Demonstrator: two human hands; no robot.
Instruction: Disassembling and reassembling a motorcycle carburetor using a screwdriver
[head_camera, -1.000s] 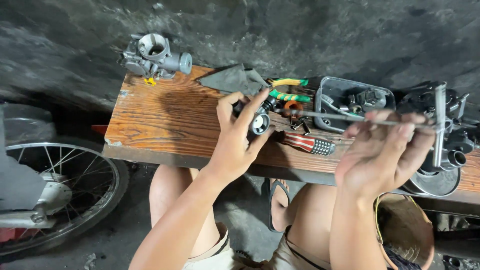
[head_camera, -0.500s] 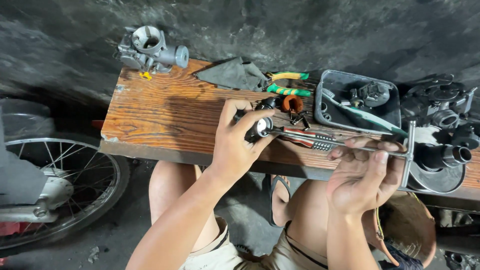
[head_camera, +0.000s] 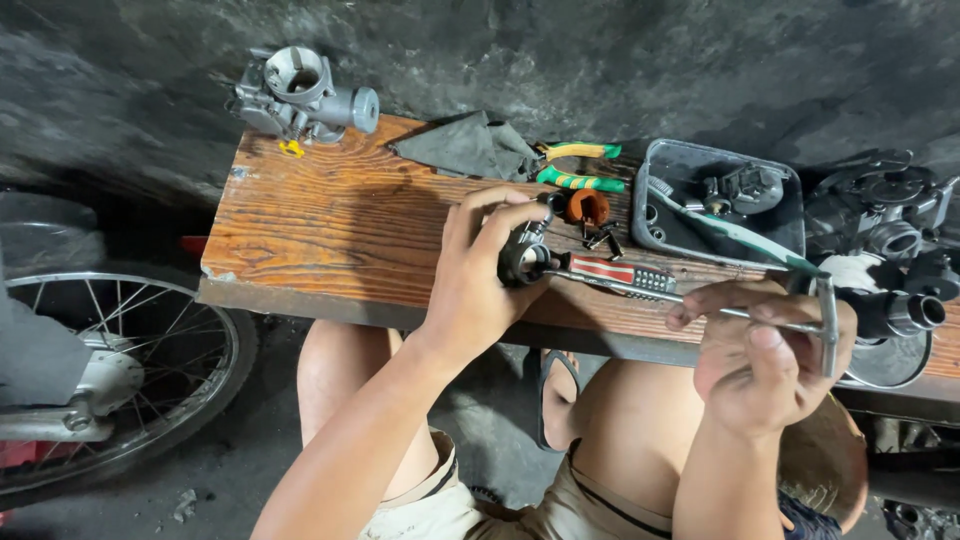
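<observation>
Left hand (head_camera: 480, 285) grips one small part (head_camera: 524, 262) — perhaps a carburetor piece; right hand (head_camera: 765, 360) clasps one T-wrench (head_camera: 740, 315).

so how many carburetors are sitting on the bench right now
2 clearly. One grey carburetor stands at the far left corner of the wooden bench; a dark carburetor lies at the right end. The crowded tray may hide more parts.

We note the bench (head_camera: 330, 230) is varnished, strongly grained wood. The carburettor (head_camera: 300, 95) is matt grey cast metal. The T-handle wrench (head_camera: 760, 318) is bare, smooth steel. The rag (head_camera: 465, 148) is dull grey cloth. The tray (head_camera: 668, 158) appears matt plastic.
</observation>
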